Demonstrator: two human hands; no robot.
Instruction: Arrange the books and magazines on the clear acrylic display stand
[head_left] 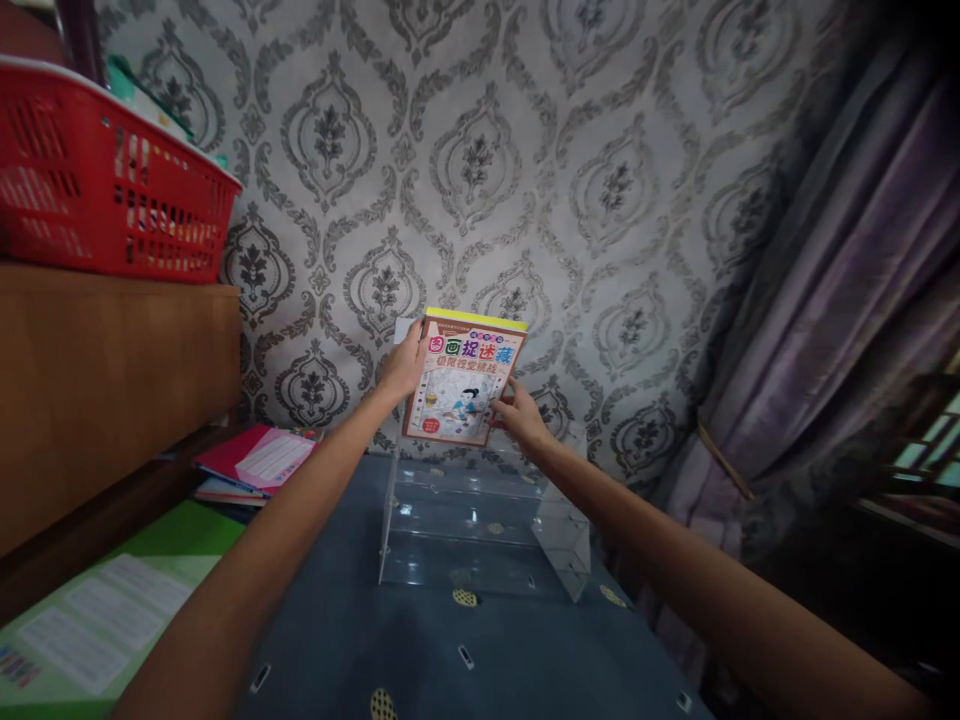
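1. The relation that matters is between the picture book [463,385] and the clear stepped rack [459,560]: the book is upright over the rack's upper rear part, its bottom edge overlapping the top tiers in view; whether that edge touches the plastic, I cannot tell
2. The book's long axis runs up and down, with the top leaning somewhat to the right and the printed cover facing the wearer; the rack's tiers run crosswise, left to right
3. No gap separates either hand from the book, so neither is nearer: the left hand [405,362] is at the upper left edge, the right hand [523,414] lower, by the right edge
4. The left fingers are clamped on the book's side, partly hidden behind it; the right thumb and fingers also pinch the book, bent around its lower right side
5. Both forearms reach forward and converge on the book, the left rising from the lower left, the right slanting in from the lower right
6. The rack rests on the dark patterned tablecloth [337,640], with a green book [176,530] and a pink book [259,455] to its left, well apart from it
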